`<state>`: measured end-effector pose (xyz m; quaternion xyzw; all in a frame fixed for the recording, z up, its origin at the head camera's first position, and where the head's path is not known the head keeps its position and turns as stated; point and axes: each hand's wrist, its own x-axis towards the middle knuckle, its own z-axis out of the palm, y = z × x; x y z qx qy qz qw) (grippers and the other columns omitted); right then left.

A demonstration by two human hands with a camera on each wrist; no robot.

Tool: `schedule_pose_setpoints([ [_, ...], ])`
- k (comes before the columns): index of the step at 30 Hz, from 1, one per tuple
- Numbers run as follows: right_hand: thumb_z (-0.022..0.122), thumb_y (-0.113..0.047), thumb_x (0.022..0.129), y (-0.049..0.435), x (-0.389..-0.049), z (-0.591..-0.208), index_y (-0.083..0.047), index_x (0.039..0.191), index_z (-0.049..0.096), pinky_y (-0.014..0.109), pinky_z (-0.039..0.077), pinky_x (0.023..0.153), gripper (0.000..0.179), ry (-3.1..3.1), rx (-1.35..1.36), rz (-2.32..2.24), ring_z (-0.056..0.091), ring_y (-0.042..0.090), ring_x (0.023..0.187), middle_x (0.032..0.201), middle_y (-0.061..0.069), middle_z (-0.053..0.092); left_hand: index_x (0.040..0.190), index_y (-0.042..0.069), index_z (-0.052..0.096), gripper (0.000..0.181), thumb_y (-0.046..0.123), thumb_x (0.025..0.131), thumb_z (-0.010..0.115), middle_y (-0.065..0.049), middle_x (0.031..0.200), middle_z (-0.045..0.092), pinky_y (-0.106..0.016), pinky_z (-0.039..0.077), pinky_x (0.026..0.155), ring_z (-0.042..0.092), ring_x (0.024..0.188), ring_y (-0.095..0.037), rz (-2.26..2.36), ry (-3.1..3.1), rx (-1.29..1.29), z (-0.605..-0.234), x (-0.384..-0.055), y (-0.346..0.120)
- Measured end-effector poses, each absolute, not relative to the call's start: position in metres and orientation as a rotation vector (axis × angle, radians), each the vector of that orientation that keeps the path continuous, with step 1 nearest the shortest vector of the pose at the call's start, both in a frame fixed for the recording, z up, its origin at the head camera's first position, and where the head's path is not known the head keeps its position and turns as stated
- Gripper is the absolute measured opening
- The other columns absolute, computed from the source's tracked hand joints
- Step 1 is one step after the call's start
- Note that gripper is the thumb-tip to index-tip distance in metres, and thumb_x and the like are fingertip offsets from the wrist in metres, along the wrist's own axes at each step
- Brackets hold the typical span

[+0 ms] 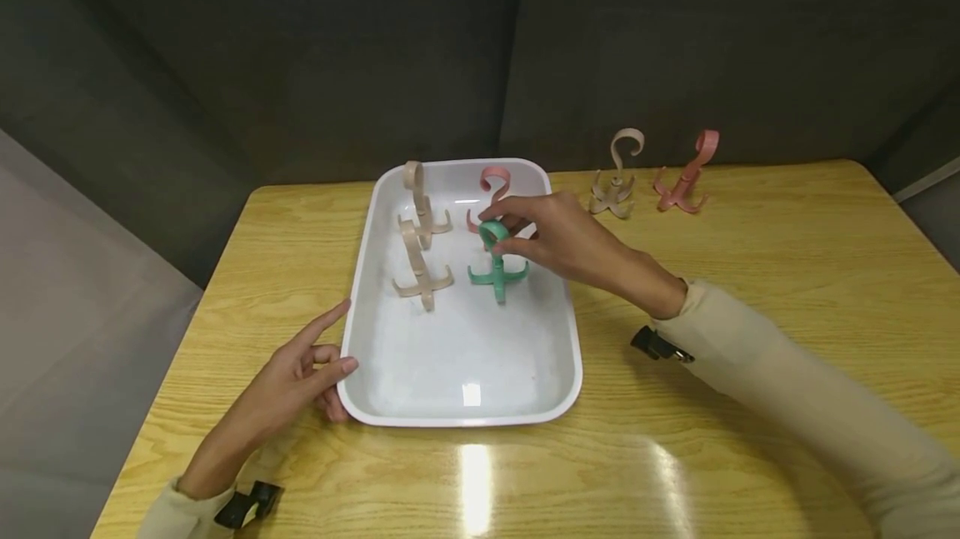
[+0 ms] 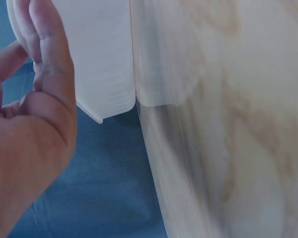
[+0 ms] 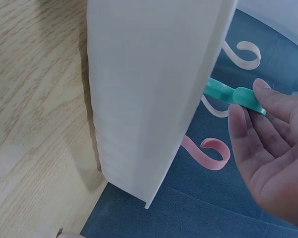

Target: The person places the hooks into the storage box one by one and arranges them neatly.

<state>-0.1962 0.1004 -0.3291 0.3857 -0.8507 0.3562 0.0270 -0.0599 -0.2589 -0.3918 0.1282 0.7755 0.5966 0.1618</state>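
Observation:
At the right of the white tray point(image 1: 457, 420), my right hand point(image 1: 573, 239) pinches a green claw-shaped hook hanger point(image 1: 498, 274) by its curled top, between thumb and fingertips. The right wrist view shows the green curl point(image 3: 246, 98) between them. Behind it, a pink hook hanger point(image 1: 496, 176) stands in the tray, partly hidden by the fingers. Two beige hook hangers, one nearer point(image 1: 422, 274) and one farther point(image 1: 425, 218), stand on the tray's left side. My left hand point(image 1: 296, 376) holds the tray's left rim near the front corner, thumb over the edge and fingers along the outer wall.
On the wooden table point(image 1: 735, 297), right of the tray, another beige hook hanger point(image 1: 615, 181) and another pink hook hanger point(image 1: 686, 177) stand near the back edge. A dark cloth point(image 1: 375, 47) hangs behind the table.

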Motion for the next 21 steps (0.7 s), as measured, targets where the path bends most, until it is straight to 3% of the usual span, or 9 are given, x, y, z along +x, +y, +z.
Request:
schedule_pose_setpoints([
  [21,0.085,-0.004,0.086,0.1012,-0.1947,-0.3314,0.001,0.124,0.071,0.039,0.063,0.086,0.041,-2.643,1.145,1.124,0.075,0.021,0.095,0.108,0.01,0.077,0.167,0.007,0.014,0.074,0.006,0.107,0.058,-0.02,0.082,0.062,-0.045,0.063,0.055,0.071,0.058,-0.025,1.713,2.191,0.357,-0.3922,-0.0591,-0.2584],
])
